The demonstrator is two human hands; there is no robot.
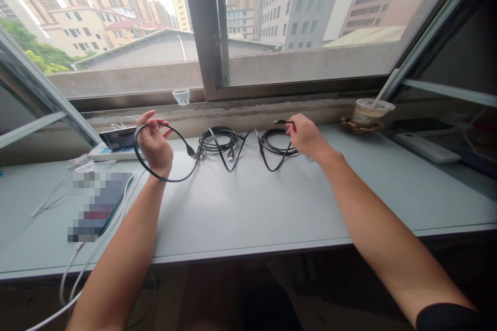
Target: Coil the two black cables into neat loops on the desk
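A black cable [233, 169] with connectors runs in loose zigzag bends over the white desk [248, 217]. My left hand [155, 147], at the left of the cable, has its fingers curled about one stretch, and a wide loop hangs around it down past the wrist. Beside that loop a black plug [190, 150] points down to the desk. My right hand [305, 134] pinches the cable close to one end, where a small metal-tipped connector [277, 122] sticks out to the left. Two coiled bundles, a left coil [221, 132] and a right coil [277, 138], lie behind the bends.
A phone [111, 199] with a white charging lead lies left of my forearm. Behind it, a dark phone [118, 138] leans on a white power strip [104, 154]. A clear small cup [180, 96] sits on the sill; a drink cup [370, 112] stands at the right.
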